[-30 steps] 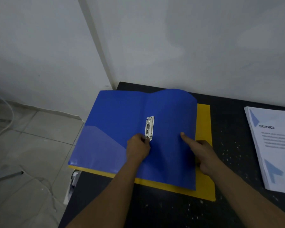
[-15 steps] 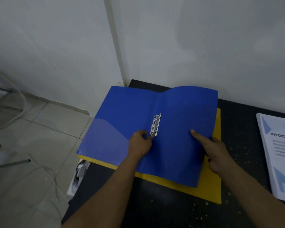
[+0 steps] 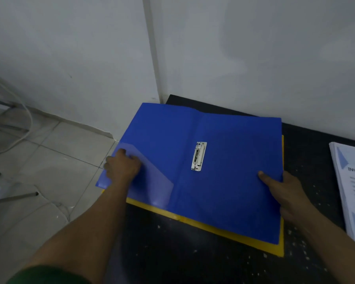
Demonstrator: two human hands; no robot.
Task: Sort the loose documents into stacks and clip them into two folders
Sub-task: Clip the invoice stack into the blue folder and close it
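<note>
Now left hand [image 3: 121,167] and right hand [image 3: 283,191] each grip the blue folder's [image 3: 230,160] outer edges.

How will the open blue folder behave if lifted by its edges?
Probably floppy: the blue folder is thin and creased down the middle, so it may fold there. It could slide on the smooth yellow folder beneath.

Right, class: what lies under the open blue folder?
A yellow folder lies under the blue folder; only strips along its near and right edges show. The rest is covered, so its contents cannot be seen.
</note>
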